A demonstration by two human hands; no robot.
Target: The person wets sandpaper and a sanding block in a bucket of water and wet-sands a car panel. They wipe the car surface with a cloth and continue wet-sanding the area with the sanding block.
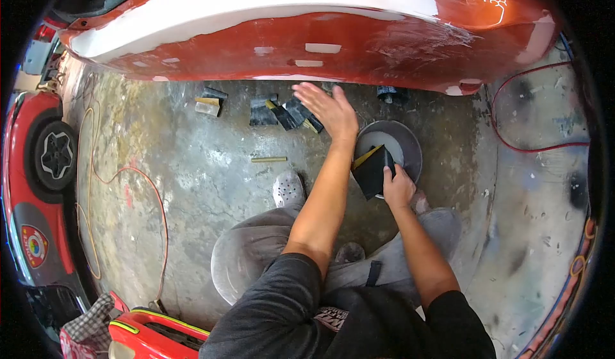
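1. The right hand (400, 187) grips the near-right edge of a folded, matte-black sheet (377, 176) with a mustard-yellow piece showing along its far-left side; the thumb and fingers are closed on it.
2. The left hand (328, 112) holds nothing that shows: its long fingers lie side by side, stretched out, with the thumb spread away. The fingertips are at the lower edge of a glossy orange-red car panel (359, 54); whether they touch it, I cannot tell.
3. Just beyond the right fingers, partly under the sheet, stands a round dark-grey bucket (414, 150) with cloudy, pale liquid inside.
4. To the left of the left fingers, on the stained concrete floor (211, 199), lie a flat black sheet (261, 111), a folded black-and-yellow piece (280, 115) and, farther off, a pale oblong block (207, 106). A thin, straight yellowish stick (269, 159) lies nearer the body.
5. Above the left fingertips, the panel looks partway worked, as I judge it: a broad white coat (256, 5) covers its upper sweep, and small pale patches (322, 48) dot the red below. The finish is uneven, so the surface seems incomplete.
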